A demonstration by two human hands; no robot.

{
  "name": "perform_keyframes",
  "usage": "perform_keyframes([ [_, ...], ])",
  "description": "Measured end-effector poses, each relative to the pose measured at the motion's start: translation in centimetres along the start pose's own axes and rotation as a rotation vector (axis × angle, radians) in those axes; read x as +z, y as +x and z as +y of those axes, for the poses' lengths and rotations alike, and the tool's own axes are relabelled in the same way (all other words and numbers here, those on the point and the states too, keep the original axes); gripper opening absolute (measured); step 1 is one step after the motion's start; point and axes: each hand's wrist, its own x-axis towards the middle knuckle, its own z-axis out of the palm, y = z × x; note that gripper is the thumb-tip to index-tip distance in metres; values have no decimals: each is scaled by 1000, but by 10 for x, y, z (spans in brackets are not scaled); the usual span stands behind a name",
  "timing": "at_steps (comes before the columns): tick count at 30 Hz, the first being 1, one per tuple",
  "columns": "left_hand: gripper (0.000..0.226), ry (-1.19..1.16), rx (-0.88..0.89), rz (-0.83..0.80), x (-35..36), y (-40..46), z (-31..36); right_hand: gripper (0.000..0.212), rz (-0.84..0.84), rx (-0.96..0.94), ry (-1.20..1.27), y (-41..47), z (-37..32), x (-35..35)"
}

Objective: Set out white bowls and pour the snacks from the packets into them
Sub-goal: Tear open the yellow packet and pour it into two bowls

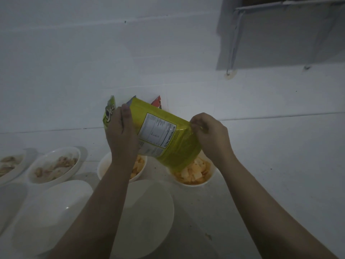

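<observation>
A yellow-green snack packet [164,135] with a nutrition label hangs tilted, mouth down, over a white bowl [194,177] heaped with pale orange chips. My left hand [121,131] grips the packet's upper left side. My right hand [211,135] pinches its right edge. Another white bowl [104,165] with orange chips sits just left, partly hidden by my left forearm. Two empty white bowls [52,214] [147,217] stand nearer to me.
Two more white bowls [56,165] [9,165] with brownish snacks stand at the left. A green packet [109,113] and a red packet [156,102] lean against the white wall behind. The counter [270,165] is pale and dim, with crumbs. A window frame [280,34] is at upper right.
</observation>
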Motion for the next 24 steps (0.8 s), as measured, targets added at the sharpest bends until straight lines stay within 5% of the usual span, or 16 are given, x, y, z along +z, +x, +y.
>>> perform_keyframes([
  [5, 13, -208, -89, 26, 0, -13, -6, 17, 102, 55, 48, -7, 12, -7],
  [10, 64, -440, -479, 97, 12, -37, -13, 13, 191, 102, 104, -16, 26, -9],
  [14, 85, -550, -646, -183, 17, -48, -31, 13, 241, 123, 132, -23, 33, -8],
  [17, 89, -683, -674, -354, 24, -49, -25, 14, 259, 148, 196, -28, 37, -6],
  [24, 62, -599, -527, -367, 36, -23, -5, 22, 216, 138, 245, -28, 33, -10],
])
